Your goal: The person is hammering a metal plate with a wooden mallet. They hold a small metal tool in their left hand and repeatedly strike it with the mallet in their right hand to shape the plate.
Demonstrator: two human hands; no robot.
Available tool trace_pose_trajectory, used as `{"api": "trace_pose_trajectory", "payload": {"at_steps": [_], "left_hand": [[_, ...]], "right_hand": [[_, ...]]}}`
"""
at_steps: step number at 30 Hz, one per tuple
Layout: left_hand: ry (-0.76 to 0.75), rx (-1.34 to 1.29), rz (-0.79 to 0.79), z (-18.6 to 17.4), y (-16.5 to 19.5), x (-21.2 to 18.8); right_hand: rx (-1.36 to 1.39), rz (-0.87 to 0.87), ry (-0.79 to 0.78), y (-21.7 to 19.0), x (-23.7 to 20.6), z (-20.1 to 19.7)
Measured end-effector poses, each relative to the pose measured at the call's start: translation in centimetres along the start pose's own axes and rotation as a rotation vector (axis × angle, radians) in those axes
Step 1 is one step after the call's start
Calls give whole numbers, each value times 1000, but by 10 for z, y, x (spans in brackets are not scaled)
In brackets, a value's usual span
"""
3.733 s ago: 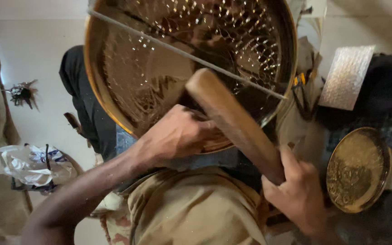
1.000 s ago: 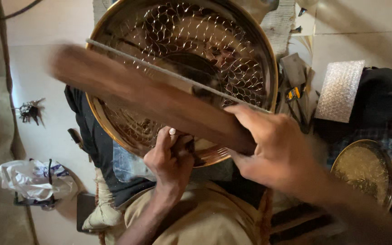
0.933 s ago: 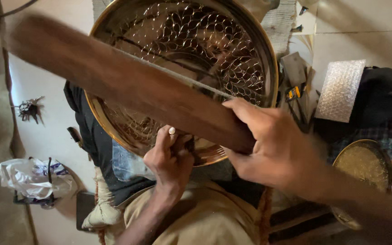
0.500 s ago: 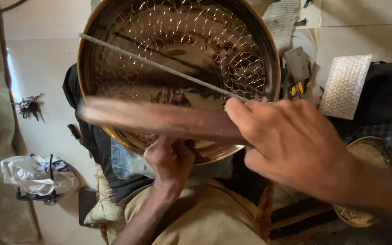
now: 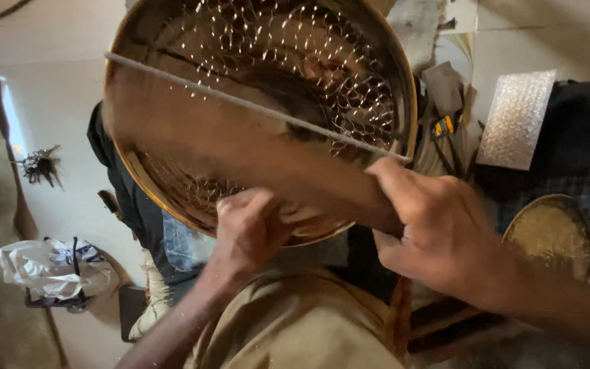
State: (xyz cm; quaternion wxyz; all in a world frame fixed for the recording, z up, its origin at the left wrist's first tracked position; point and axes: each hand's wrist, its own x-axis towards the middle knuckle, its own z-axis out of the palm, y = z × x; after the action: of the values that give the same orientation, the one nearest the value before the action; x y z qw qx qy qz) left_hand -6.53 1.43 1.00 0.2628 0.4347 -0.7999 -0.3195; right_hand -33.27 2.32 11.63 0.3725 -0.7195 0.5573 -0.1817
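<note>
A large round brass dish (image 5: 172, 68), embossed with rows of small rings, stands tilted over my lap. A thin metal rod (image 5: 192, 89) lies across its face. My left hand (image 5: 247, 229) is a closed fist at the dish's lower rim; what it grips is hidden, apart from a small tool tip seen earlier. My right hand (image 5: 445, 236) is closed round the handle of a long wooden club (image 5: 268, 160). The club is blurred by motion and reaches left across the dish's face.
A smaller brass plate (image 5: 554, 236) lies on the floor at the right, with a sheet of bubble wrap (image 5: 517, 119) and a dark bag (image 5: 585, 123) behind it. Hand tools (image 5: 445, 126) lie beside the dish. A crumpled plastic bag (image 5: 52, 266) sits at the left.
The club has swung from high at the upper left down onto the dish's face near my left fist. The left hand has stayed at the lower rim.
</note>
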Motion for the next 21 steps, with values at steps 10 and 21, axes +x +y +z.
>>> {"api": "trace_pose_trajectory", "payload": {"at_steps": [10, 21], "left_hand": [[-290, -51, 215, -15, -1, 31], [-664, 62, 416, -37, 3, 81]], "right_hand": [[-69, 164, 214, 17, -47, 49], [559, 747, 565, 28, -99, 164]]}}
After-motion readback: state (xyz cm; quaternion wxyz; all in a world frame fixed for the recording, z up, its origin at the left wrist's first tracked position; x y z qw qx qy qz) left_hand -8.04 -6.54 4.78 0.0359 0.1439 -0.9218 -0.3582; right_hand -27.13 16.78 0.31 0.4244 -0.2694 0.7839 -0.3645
